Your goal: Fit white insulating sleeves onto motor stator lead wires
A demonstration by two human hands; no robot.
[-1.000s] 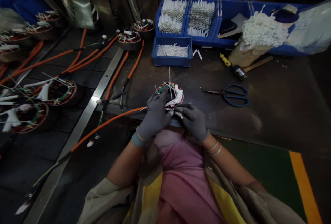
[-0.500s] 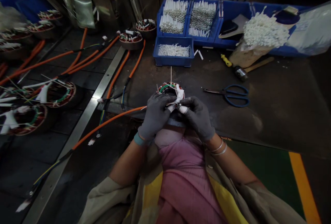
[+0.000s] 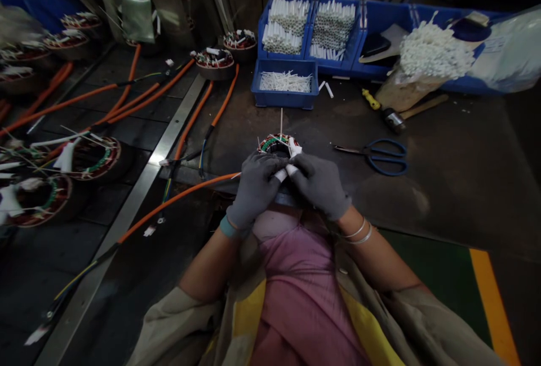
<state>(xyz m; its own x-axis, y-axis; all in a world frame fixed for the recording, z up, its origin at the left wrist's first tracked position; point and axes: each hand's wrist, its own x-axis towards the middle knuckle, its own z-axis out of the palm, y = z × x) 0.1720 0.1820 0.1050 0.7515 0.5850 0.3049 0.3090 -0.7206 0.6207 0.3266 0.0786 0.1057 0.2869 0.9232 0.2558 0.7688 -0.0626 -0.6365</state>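
Observation:
A wound motor stator (image 3: 276,145) with coloured windings and white sleeving rests at the bench edge, its near half hidden under my hands. Both hands wear grey gloves. My left hand (image 3: 255,190) grips the stator's near side, and my right hand (image 3: 320,185) presses against it from the other side. Their fingertips nearly meet over white sleeve ends (image 3: 285,172) poking up between them. A thin white strand stands upright from the stator. An orange cable (image 3: 177,202) runs from beneath my left hand towards the lower left.
Blue bins (image 3: 284,98) of white tubes and sleeves line the back of the dark metal bench. Blue-handled scissors (image 3: 372,153) and a mallet (image 3: 395,119) lie to the right. More stators and orange cables sit on the lower surface at left, beyond a metal strip (image 3: 135,197).
My hands have closed inward over the stator, and the fingertips now nearly meet. The white sleeved bundle at its right side is mostly covered, and the view has shifted slightly.

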